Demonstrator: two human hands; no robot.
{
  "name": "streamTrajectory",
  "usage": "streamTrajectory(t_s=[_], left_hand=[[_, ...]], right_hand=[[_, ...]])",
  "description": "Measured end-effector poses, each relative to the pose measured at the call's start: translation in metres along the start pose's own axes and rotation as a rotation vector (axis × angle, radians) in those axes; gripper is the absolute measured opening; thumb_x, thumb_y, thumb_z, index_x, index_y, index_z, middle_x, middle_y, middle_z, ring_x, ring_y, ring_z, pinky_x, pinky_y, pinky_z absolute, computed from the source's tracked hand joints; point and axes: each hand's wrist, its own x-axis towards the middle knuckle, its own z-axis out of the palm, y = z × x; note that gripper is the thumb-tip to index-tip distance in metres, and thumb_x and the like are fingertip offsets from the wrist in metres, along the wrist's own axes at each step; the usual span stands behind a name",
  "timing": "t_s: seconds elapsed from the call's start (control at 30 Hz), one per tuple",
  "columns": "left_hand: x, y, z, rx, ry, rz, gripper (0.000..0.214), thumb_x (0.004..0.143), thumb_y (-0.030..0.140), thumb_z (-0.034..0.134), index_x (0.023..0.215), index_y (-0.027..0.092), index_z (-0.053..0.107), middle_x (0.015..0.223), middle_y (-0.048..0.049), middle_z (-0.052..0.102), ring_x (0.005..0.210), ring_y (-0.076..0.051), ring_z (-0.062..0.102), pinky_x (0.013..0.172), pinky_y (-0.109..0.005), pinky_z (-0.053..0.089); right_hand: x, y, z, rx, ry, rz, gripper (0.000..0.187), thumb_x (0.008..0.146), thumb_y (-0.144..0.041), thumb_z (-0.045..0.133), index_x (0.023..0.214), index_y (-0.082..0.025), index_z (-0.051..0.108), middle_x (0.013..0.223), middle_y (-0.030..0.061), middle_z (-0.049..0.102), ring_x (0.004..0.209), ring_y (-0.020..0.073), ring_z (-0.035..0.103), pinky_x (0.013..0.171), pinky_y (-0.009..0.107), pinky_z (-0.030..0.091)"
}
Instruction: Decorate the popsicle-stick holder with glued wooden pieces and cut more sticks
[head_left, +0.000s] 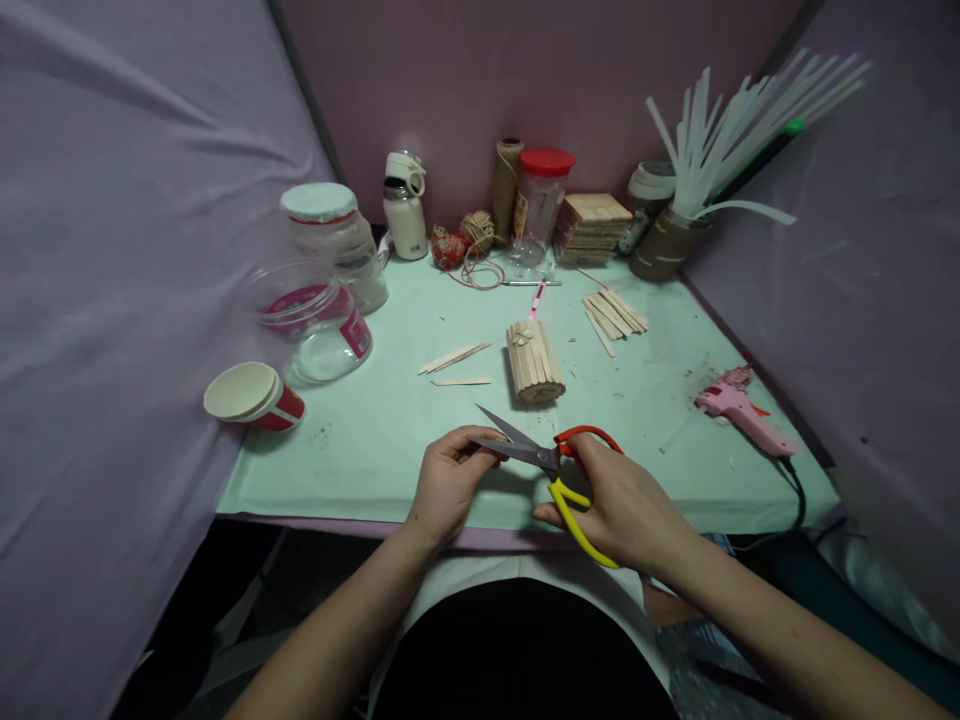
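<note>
My right hand point(619, 500) grips scissors point(546, 457) with one red and one yellow handle, their blades spread apart and pointing left. My left hand point(454, 480) is closed in a pinch at the blades; the small piece between its fingertips is too hidden to make out. Just beyond the scissors, a cylinder covered in wooden craft sticks point(534, 362) lies on its side, with a small bow-like shape on it. Left of it rest a few thin stick strips point(454, 358) on the pale green table point(360, 450).
At right lies a pink glue gun point(750, 415) with a black cord. Loose craft sticks point(616, 314) lie behind. Paper cups point(251, 395) and a clear plastic tub point(322, 335) stand left. Along the back are a red-lidded jar point(541, 205), stacked wood squares point(591, 228) and glue sticks point(720, 150).
</note>
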Motion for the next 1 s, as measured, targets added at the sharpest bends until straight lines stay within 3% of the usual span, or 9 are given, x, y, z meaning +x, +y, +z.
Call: streamTrajectory(t_s=[0.33,0.7,0.9,1.0], left_hand=[[-0.003,0.002,0.005,-0.016,-0.022,-0.045,0.009,0.067,0.021,0.073,0.075,0.016,0.071,0.065,0.0005,0.067,0.062,-0.011,0.058,0.064,-0.023,0.048],[-0.005,-0.006,0.008,0.031,-0.047,-0.067,0.014,0.069,0.027,0.073,0.075,0.014,0.071,0.068,-0.0024,0.068,0.064,-0.013,0.061,0.064,-0.025,0.049],[-0.003,-0.002,0.01,0.051,-0.034,-0.084,0.017,0.068,0.03,0.075,0.075,0.015,0.07,0.071,-0.0026,0.07,0.064,-0.012,0.061,0.064,-0.024,0.049],[-0.002,-0.002,0.007,0.094,-0.064,-0.048,0.013,0.072,0.026,0.071,0.079,0.015,0.071,0.071,-0.0018,0.07,0.065,-0.012,0.062,0.065,-0.024,0.049]], right_hand=[[-0.003,-0.002,-0.001,-0.051,-0.042,0.02,0.037,0.076,-0.045,0.061,0.099,-0.02,0.046,0.075,0.0043,0.061,0.064,0.0231,0.06,0.052,0.027,0.031],[-0.007,0.005,0.006,-0.185,-0.087,0.072,0.027,0.084,-0.048,0.052,0.091,-0.023,0.044,0.065,0.0042,0.065,0.056,0.0252,0.062,0.049,0.027,0.015],[-0.005,0.01,-0.001,-0.028,-0.128,0.157,0.032,0.082,-0.049,0.056,0.095,-0.024,0.041,0.069,0.001,0.063,0.061,0.0229,0.062,0.049,0.026,0.025],[-0.005,0.009,-0.004,-0.054,-0.124,0.123,0.035,0.079,-0.049,0.06,0.095,-0.023,0.041,0.075,0.0033,0.063,0.066,0.0239,0.062,0.051,0.026,0.028]])
